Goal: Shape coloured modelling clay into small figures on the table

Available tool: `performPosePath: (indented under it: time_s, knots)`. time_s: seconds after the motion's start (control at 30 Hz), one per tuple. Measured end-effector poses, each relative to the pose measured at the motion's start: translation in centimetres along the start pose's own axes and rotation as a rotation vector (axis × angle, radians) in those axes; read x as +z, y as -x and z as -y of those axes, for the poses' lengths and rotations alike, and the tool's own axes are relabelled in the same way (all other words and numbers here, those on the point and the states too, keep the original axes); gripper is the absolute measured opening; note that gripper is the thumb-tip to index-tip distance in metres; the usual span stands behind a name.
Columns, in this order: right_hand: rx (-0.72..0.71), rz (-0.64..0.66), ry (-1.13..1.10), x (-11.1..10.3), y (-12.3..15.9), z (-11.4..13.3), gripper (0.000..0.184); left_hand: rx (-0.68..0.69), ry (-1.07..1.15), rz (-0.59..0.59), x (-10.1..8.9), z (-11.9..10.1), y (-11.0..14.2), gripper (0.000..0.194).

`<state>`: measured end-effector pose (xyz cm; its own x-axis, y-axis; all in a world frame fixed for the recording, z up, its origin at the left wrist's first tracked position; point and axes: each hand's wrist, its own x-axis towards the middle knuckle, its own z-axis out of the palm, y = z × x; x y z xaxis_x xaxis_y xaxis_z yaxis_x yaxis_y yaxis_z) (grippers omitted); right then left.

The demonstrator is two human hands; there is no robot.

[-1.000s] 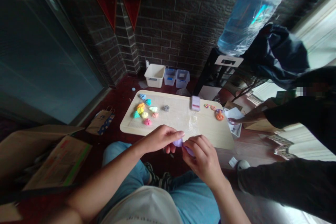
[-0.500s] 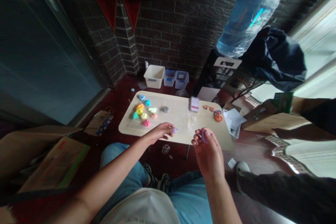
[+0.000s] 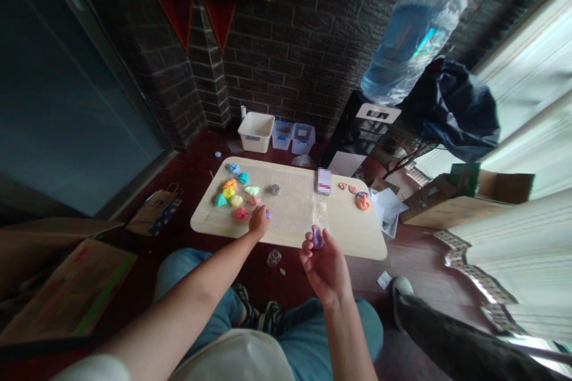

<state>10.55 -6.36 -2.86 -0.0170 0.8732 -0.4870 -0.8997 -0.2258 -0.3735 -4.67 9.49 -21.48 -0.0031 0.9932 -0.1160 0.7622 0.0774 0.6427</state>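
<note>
My left hand (image 3: 259, 223) reaches over the near side of the table, its fingers closed on a small piece of purple modelling clay (image 3: 269, 214). Just left of it lie lumps of pink clay (image 3: 241, 213) and peach clay (image 3: 254, 201). In front of the table's near edge, my right hand (image 3: 329, 271) is turned palm up, and its curled fingers and thumb hold a larger purple clay lump (image 3: 317, 239). Yellow (image 3: 229, 192), green (image 3: 221, 200), blue (image 3: 233, 168) and grey clay (image 3: 274, 190) sit on the table, along with a few other colours.
The cream table (image 3: 357, 241) carries a small box or card (image 3: 324, 181), clear plastic film (image 3: 320, 214) and orange clay shapes (image 3: 363, 202) at right. Storage bins (image 3: 257, 134) and a water dispenser (image 3: 348, 131) stand behind. Another person's leg (image 3: 447, 315) is at right.
My left hand has moved left and down toward the pink clay, still with the small purple piece. My right hand keeps its lump and has turned more palm up. The other person's arm has left view.
</note>
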Motion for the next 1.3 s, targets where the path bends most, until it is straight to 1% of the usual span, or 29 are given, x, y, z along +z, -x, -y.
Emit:
performPosePath:
  time_s: [0.07,0.2,0.23,0.3,0.33,0.43,0.57,0.63,0.67,0.8,0.83,0.87,0.93,1.0,1.03,1.1,1.2,1.3]
  knots:
    - [-0.001,-0.005,-0.004,0.2,0.0,0.1,0.015,0.009,-0.053,-0.025,0.3,0.5,0.0,0.036]
    - [-0.057,-0.04,-0.003,0.5,-0.4,0.1,0.021,0.071,-0.108,-0.075,0.3,0.7,0.4,0.036]
    - [-0.067,-0.053,0.002,0.5,-0.6,0.2,0.021,0.093,-0.109,-0.092,0.1,0.6,0.5,0.037]
    - [-0.078,-0.085,0.022,0.5,-0.9,0.2,0.015,0.141,-0.093,-0.131,-0.3,0.4,0.9,0.037]
    - [-0.084,-0.103,0.034,0.5,-1.0,0.3,0.013,0.168,-0.077,-0.15,-0.6,0.2,1.1,0.037]
    - [-0.131,-0.151,0.065,0.7,-1.2,0.4,0.024,0.254,0.0,-0.191,-1.7,-0.7,2.2,0.036]
    - [-0.198,-0.144,0.096,1.1,-0.8,0.2,0.038,0.341,0.157,-0.22,-3.5,-2.8,4.9,0.03]
    - [-0.209,-0.101,0.119,1.3,-0.5,0.0,0.042,0.362,0.253,-0.231,-4.7,-4.3,6.9,0.027]
    - [-0.218,-0.055,0.132,1.3,-0.3,-0.2,0.042,0.369,0.301,-0.234,-5.6,-5.1,8.1,0.026]
    - [-0.323,0.199,0.185,1.6,0.6,-0.8,0.038,0.392,0.463,-0.229,-9.6,-9.0,12.8,0.017]
    - [-0.352,0.229,0.199,1.8,0.8,-1.0,0.038,0.406,0.49,-0.217,-10.7,-10.0,13.8,0.017]
    - [-0.374,0.246,0.217,1.9,1.0,-1.3,0.039,0.432,0.523,-0.18,-11.6,-10.9,14.8,0.018]
    - [-0.412,0.252,0.257,2.1,1.3,-2.1,0.042,0.5,0.662,-0.03,-13.1,-12.5,16.3,0.025]
    - [-0.457,0.236,0.313,2.1,1.3,-3.0,0.045,0.543,0.75,0.075,-13.8,-13.5,17.4,0.03]
    - [-0.485,0.225,0.348,2.1,1.3,-3.4,0.046,0.541,0.792,0.107,-14.0,-13.8,17.7,0.032]
    - [-0.536,0.214,0.42,1.9,1.2,-4.1,0.047,0.487,0.887,0.168,-14.2,-14.0,18.2,0.032]
    - [-0.568,0.264,0.486,1.9,1.6,-4.2,0.053,0.31,1.084,0.304,-14.8,-13.8,18.5,0.033]
    - [-0.523,0.328,0.505,2.1,2.5,-3.5,0.056,0.172,1.356,0.437,-15.8,-13.6,18.4,0.032]
